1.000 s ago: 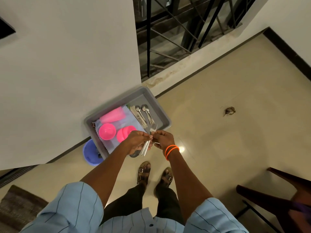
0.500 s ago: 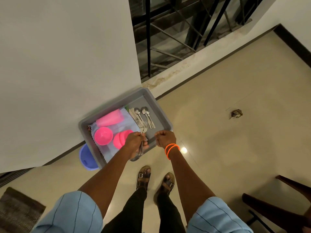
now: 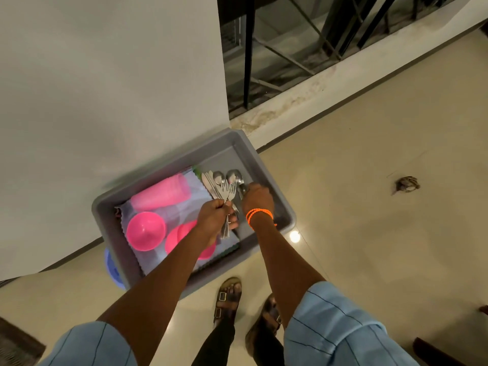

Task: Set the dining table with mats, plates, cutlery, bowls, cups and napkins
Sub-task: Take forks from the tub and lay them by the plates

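Note:
A grey tub (image 3: 266,178) on the floor holds pink cups (image 3: 161,192), two pink bowls (image 3: 146,231), pale mats (image 3: 195,191), knives (image 3: 207,180) and spoons (image 3: 233,177). My left hand (image 3: 215,220) grips a bundle of forks (image 3: 230,191) over the tub, tines pointing away from me. My right hand (image 3: 257,196), with orange bands on the wrist, reaches into the tub's right side. Its fingers curl over the spoon handles, which are partly hidden beneath it.
The tub rests on a blue basin (image 3: 112,268) against a white wall (image 3: 105,75). A black railing (image 3: 248,48) stands behind. A small piece of debris (image 3: 406,184) lies on the tiled floor. A rug (image 3: 15,344) and a dark chair (image 3: 435,350) sit at the bottom corners.
My right hand let go of the forks and moved forward into the tub onto the spoon handles. My left hand keeps the forks and has lowered closer to the tub.

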